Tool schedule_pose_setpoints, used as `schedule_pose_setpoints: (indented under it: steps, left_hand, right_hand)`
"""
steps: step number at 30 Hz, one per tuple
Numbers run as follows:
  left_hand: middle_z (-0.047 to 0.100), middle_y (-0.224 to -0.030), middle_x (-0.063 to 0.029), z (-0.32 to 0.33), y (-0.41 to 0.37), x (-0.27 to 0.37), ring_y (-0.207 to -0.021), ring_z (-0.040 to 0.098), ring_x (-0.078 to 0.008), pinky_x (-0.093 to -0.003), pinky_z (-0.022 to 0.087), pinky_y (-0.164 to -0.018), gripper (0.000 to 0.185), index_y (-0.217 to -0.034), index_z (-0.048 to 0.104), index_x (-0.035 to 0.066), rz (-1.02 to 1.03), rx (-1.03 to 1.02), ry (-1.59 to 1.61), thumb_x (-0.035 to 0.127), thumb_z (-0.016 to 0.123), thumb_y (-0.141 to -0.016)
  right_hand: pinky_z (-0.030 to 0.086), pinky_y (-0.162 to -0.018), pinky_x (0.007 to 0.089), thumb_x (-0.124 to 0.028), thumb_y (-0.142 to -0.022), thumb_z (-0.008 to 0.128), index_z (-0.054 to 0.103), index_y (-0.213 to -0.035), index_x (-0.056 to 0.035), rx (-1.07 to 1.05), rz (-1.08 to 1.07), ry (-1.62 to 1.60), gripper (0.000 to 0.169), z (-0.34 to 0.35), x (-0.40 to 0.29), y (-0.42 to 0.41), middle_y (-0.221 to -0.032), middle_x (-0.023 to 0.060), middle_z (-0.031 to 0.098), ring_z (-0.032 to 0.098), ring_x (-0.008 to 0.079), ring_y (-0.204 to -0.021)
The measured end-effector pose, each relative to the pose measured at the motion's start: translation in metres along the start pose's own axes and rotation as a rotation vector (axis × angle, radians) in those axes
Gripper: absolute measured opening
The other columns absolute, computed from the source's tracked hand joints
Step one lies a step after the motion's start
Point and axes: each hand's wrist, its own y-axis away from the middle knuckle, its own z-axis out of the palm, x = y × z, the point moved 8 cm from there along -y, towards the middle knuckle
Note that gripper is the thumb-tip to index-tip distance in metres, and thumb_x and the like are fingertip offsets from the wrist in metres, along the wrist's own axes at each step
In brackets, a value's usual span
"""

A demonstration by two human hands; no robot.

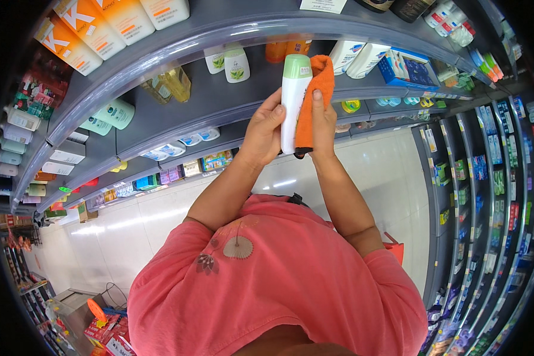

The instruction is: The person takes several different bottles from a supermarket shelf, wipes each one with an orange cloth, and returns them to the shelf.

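Observation:
My left hand grips a white plastic bottle with a pale green cap, held upright before the shelves. A small sticker sits on the cap. An orange cloth with a dark edge is in my right hand, thumb on top, pressed against the bottle's right side. The cloth covers part of the bottle's face. Just behind, on the shelf, stand similar white bottles with green caps, and orange bottles are partly hidden by the bottle I hold.
Curved grey store shelves run across in front, holding orange-and-white bottles, mint green bottles and a blue carton. Another stocked shelf unit stands at the right. Red boxes lie at lower left, above the tiled floor.

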Motion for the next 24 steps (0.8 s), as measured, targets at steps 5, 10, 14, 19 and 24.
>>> schedule_pose_setpoints:
  steps: [5,10,14,19,24]
  left_hand:
    - [0.039,-0.135,-0.0100,0.009,0.006,-0.010,-0.123,0.042,-0.0195,-0.0333,0.036,-0.102,0.057,-0.141,0.027,0.009,0.008,0.158,-0.131,0.027,0.051,-0.093]
    - [0.042,-0.133,-0.0099,0.007,0.002,-0.014,-0.120,0.044,-0.0191,-0.0321,0.037,-0.101,0.047,-0.140,0.028,0.009,-0.041,0.208,-0.135,0.030,0.035,-0.099]
    - [0.045,-0.130,-0.0101,0.004,0.003,-0.012,-0.117,0.047,-0.0196,-0.0326,0.040,-0.099,0.044,-0.139,0.031,0.009,0.001,0.291,-0.139,0.029,0.032,-0.100]
    - [0.050,-0.126,-0.0095,0.006,-0.001,-0.013,-0.110,0.052,-0.0182,-0.0306,0.045,-0.092,0.040,-0.136,0.036,0.008,0.070,0.349,-0.129,0.022,0.038,-0.099]
    - [0.046,-0.132,-0.0085,0.007,-0.001,-0.040,-0.114,0.048,-0.0147,-0.0252,0.040,-0.094,0.042,-0.137,0.039,0.008,0.073,0.311,-0.319,0.016,0.045,-0.097]
  right_hand:
    - [0.046,-0.078,0.0290,-0.048,-0.092,0.047,0.054,-0.115,0.0015,0.049,0.002,0.012,0.055,-0.002,0.009,-0.003,-0.098,0.0122,0.060,0.058,0.0182,-0.087]
    - [0.044,-0.081,0.0296,-0.046,-0.093,0.046,0.052,-0.117,0.0015,0.089,-0.066,0.027,0.054,-0.010,0.019,0.001,-0.103,0.0127,0.057,0.057,0.0193,-0.092]
    - [0.044,-0.082,0.0299,-0.043,-0.093,0.047,0.047,-0.121,0.0012,-0.004,-0.098,0.004,0.052,-0.006,0.018,0.009,-0.107,0.0129,0.055,0.055,0.0195,-0.095]
    - [0.041,-0.091,0.0326,-0.036,-0.088,0.057,0.033,-0.133,-0.0004,-0.082,-0.422,0.478,0.062,0.003,-0.007,0.033,-0.121,0.0161,0.047,0.050,0.0244,-0.110]
    - [0.040,-0.092,0.0336,-0.039,-0.088,0.055,0.033,-0.132,0.0017,-0.131,-0.111,0.020,0.063,-0.017,0.000,0.018,-0.123,0.0164,0.046,0.050,0.0240,-0.110]
